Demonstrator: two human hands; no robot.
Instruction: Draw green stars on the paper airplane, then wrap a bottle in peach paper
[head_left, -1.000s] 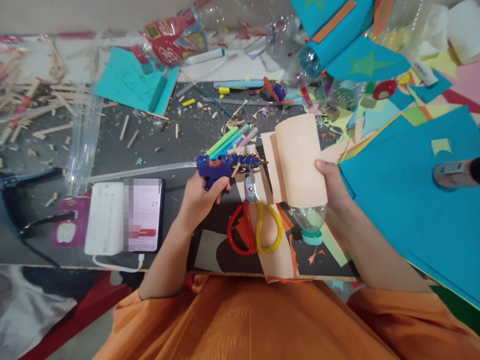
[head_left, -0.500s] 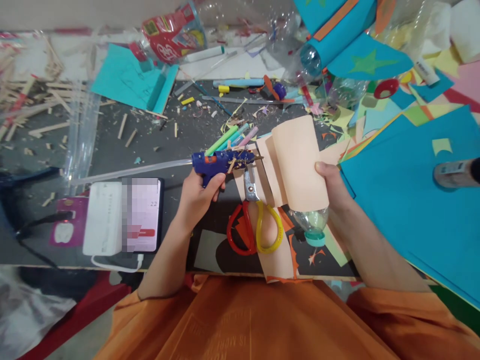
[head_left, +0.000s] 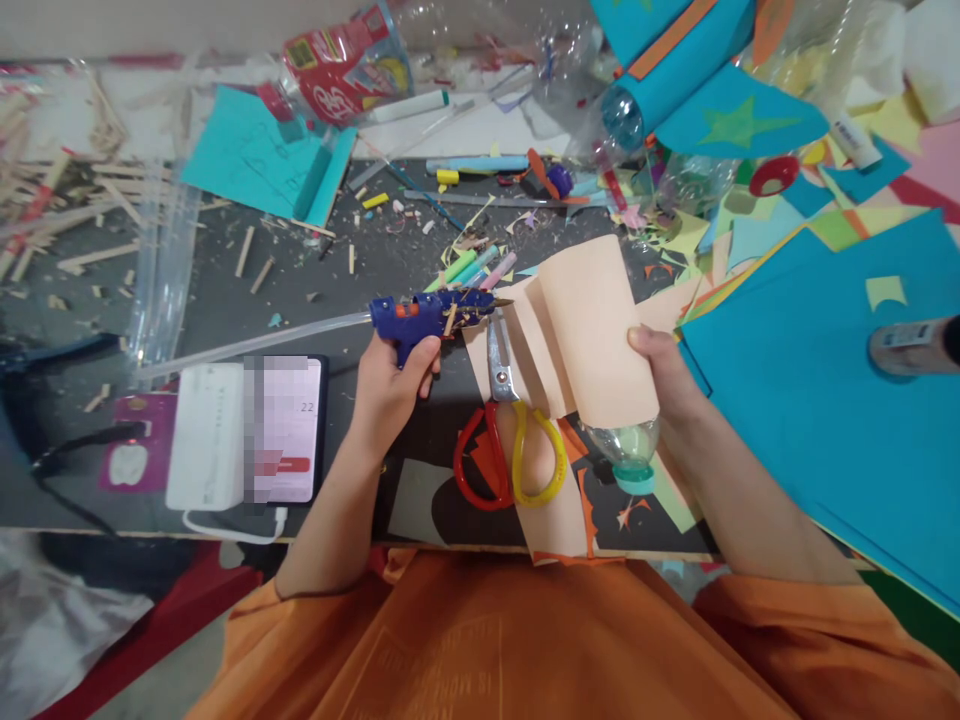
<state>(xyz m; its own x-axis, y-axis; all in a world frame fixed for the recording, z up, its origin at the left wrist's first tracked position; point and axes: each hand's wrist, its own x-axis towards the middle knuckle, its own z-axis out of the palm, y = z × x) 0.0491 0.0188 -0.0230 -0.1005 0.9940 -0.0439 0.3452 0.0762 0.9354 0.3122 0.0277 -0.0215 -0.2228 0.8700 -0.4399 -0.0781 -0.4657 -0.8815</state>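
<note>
My left hand (head_left: 396,385) is closed round the handle of a blue glue gun (head_left: 427,318), whose nozzle points right. A long clear glue stick (head_left: 300,335) trails from its back. In my right hand (head_left: 664,365) is a clear plastic bottle (head_left: 626,440) with a green cap, tilted cap-down toward me. Peach paper (head_left: 600,330) wraps round the bottle, and a loose flap of it (head_left: 544,340) spreads left near the nozzle. Below the nozzle lie scissors (head_left: 501,378) with one red and one yellow handle, on paper scraps (head_left: 551,520).
At left are a white power bank (head_left: 204,440) and a phone (head_left: 292,430). Blue card (head_left: 810,400) covers the right side. Several markers (head_left: 480,268), wood sticks (head_left: 112,190) and paper scraps litter the back. A red-labelled bottle (head_left: 345,65) lies behind.
The glue gun in my left hand has shifted slightly left and up, its nozzle drawing back from the wrapped bottle. My right hand has tilted the bottle a little.
</note>
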